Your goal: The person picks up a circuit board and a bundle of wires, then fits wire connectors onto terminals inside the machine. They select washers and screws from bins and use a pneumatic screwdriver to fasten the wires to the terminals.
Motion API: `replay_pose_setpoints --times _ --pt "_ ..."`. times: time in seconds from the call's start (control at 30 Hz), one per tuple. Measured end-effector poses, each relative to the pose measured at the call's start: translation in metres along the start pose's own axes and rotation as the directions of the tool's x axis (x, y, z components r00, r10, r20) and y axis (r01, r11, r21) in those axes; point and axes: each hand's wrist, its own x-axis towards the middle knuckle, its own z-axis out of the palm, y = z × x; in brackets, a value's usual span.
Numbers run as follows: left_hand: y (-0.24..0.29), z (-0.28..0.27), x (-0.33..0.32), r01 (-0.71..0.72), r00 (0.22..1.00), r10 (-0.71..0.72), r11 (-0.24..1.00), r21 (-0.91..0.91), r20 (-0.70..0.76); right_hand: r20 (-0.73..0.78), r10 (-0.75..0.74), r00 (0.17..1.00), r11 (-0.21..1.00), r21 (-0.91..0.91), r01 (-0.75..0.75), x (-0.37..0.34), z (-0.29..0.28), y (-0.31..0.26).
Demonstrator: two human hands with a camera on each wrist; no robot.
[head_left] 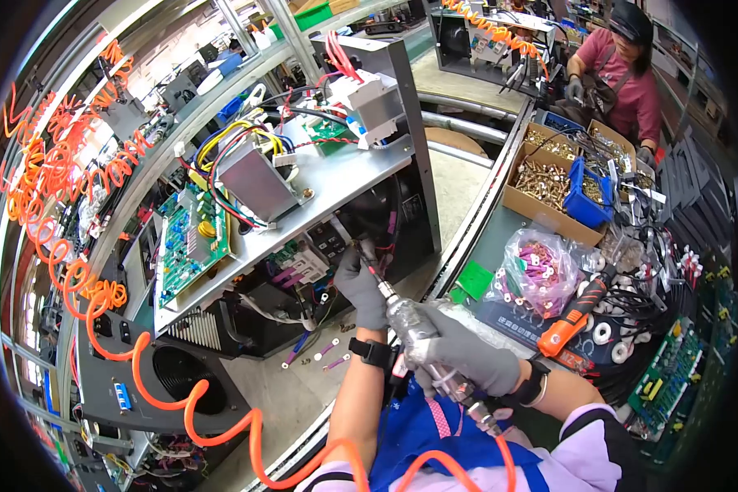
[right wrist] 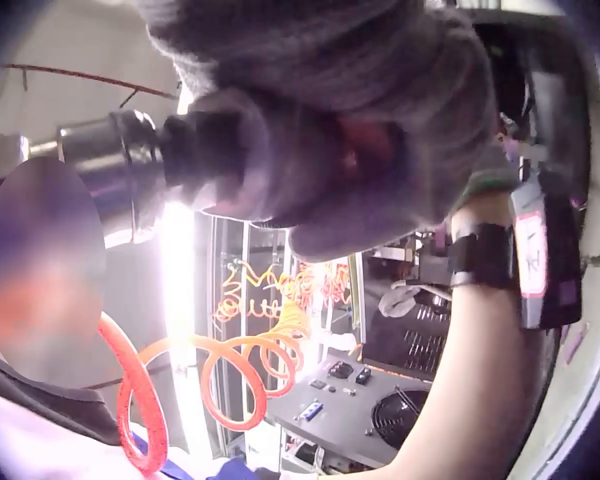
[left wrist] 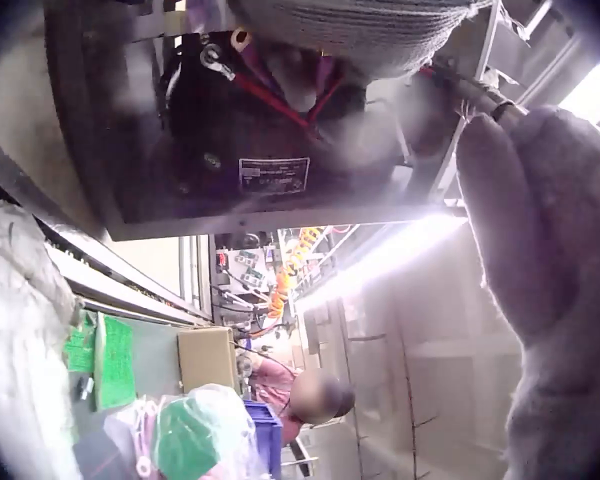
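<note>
My gloved right hand [head_left: 476,353] grips an air screwdriver [head_left: 410,318] wrapped in clear film, which points up and left to the metal cabinet [head_left: 422,164]. An orange coiled air hose [head_left: 258,447] runs from its rear end. In the right wrist view, the right hand [right wrist: 330,90] wraps round the tool's dark body. My gloved left hand [head_left: 361,287] holds the thin driver bit near its tip, under the cabinet's metal shelf [head_left: 348,193]. In the left wrist view, a fingertip of the left hand [left wrist: 550,220] meets a thin rod. Red wires with ring lugs [left wrist: 220,62] hang close by.
A green circuit board [head_left: 190,238] and a transformer [head_left: 258,182] sit on the shelf. To the right are a cardboard box of screws [head_left: 541,182], a blue bin [head_left: 589,193], a bag of ring lugs [head_left: 539,271] and an orange-black power tool [head_left: 578,316]. A person [head_left: 619,70] works at the back right.
</note>
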Motion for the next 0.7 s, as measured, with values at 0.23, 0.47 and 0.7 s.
replay_pose_setpoints --times 0.23,0.47,0.7 --pt "-0.02 -0.018 0.021 0.117 0.989 -0.132 0.974 -0.194 -0.066 0.022 0.006 1.0 0.999 -0.047 -0.005 0.024 0.01 -0.004" --pt "-0.037 -0.026 0.027 0.091 0.988 -0.119 0.966 -0.243 -0.102 0.01 -0.001 1.0 0.98 -0.197 0.003 0.036 0.009 -0.012" --pt "-0.044 -0.028 0.033 0.024 0.996 -0.024 1.0 0.001 -0.081 0.033 0.056 0.998 0.988 -0.149 -0.051 0.038 0.002 -0.019"
